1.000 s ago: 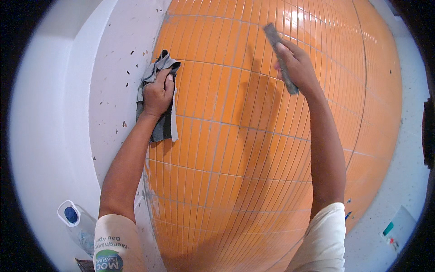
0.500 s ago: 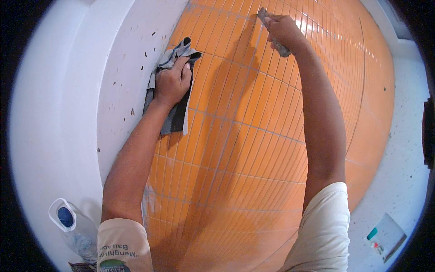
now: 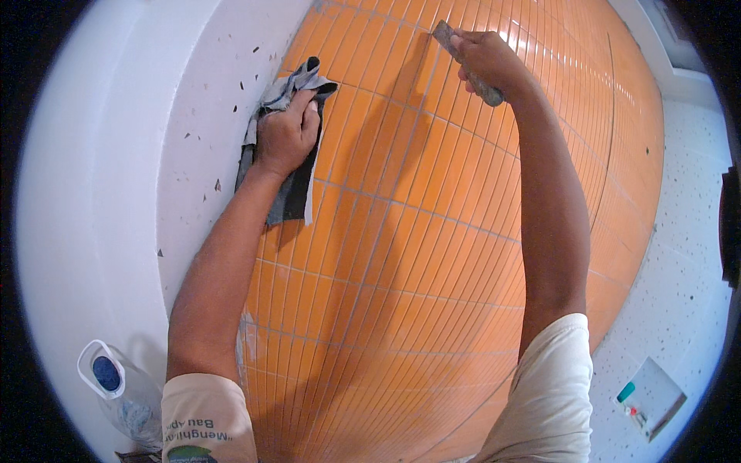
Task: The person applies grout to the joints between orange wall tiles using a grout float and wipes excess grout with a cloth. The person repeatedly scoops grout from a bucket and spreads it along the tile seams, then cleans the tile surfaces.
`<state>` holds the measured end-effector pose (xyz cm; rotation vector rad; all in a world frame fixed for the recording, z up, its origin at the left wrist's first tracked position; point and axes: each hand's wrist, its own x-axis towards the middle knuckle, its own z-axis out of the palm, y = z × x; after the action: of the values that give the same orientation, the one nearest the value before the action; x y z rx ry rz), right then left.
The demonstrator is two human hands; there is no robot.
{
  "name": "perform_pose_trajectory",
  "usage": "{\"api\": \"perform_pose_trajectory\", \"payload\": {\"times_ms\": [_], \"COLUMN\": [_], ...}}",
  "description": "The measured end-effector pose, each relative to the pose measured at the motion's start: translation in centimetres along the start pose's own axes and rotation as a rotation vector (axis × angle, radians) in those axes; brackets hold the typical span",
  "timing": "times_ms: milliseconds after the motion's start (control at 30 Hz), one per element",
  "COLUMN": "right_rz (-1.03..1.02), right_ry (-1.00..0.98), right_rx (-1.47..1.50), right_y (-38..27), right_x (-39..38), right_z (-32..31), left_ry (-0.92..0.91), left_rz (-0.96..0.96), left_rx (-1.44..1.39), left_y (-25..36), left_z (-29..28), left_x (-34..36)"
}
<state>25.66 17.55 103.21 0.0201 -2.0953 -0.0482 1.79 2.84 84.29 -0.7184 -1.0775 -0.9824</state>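
My left hand (image 3: 287, 139) is closed on a crumpled grey and black rag (image 3: 293, 202). The rag lies against orange tiles (image 3: 432, 255) laid in narrow strips, beside the pale border at their left. Farther up and to the right, my right hand (image 3: 488, 62) is wrapped around a short hand tool (image 3: 441, 33) caked in grey, shaped like a scraper. Its upper end is at the tile surface, close to a grout line, and its thick lower end sticks out below my fingers. The exact kind of tool cannot be made out.
A pale, speckled border (image 3: 202, 147) runs down the left of the tiles. At the lower left stands a clear plastic jug (image 3: 133, 409) with a blue cap and white handle. A recessed niche (image 3: 656, 397) with small items sits in the speckled white wall (image 3: 679, 255) at right.
My right hand and the tool have shifted slightly down and right, with the tool's top tilted more. My left hand still grips the rag. The whole view has drifted a little.
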Motion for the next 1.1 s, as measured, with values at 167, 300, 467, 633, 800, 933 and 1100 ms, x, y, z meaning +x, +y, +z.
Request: {"api": "perform_pose_trajectory", "payload": {"times_ms": [167, 300, 467, 633, 800, 933, 1100], "right_rz": [0.056, 0.11, 0.111, 0.022, 0.1, 0.117, 0.053], "right_ry": [0.004, -0.137, -0.296, -0.136, -0.059, -0.228, -0.105], "right_rx": [0.089, -0.014, -0.033, 0.051, 0.11, 0.026, 0.127], "right_y": [-0.8, -1.9, -3.7, -2.2, -1.7, -3.2, -1.6], "right_x": [-0.3, -2.4, -8.0, -7.3, -7.6, -9.7, -8.5], "right_z": [0.4, 0.1, -0.1, 0.7, 3.2, 1.7, 2.6], "left_ry": [0.009, 0.004, 0.019, 0.006, 0.008, 0.009, 0.047], "left_rz": [0.014, 0.023, 0.04, 0.028, 0.035, 0.037, 0.052], "left_rx": [-0.022, 0.011, 0.003, 0.03, 0.016, 0.037, 0.019], "left_y": [0.2, 0.3, -1.1, -0.4, -0.5, -0.8, -0.8], "left_z": [0.3, 0.1, 0.1, 0.5, 0.4, 0.3, 0.9], "left_x": [0.0, 0.1, -0.4, -0.2, -0.2, -0.4, -0.3]}}
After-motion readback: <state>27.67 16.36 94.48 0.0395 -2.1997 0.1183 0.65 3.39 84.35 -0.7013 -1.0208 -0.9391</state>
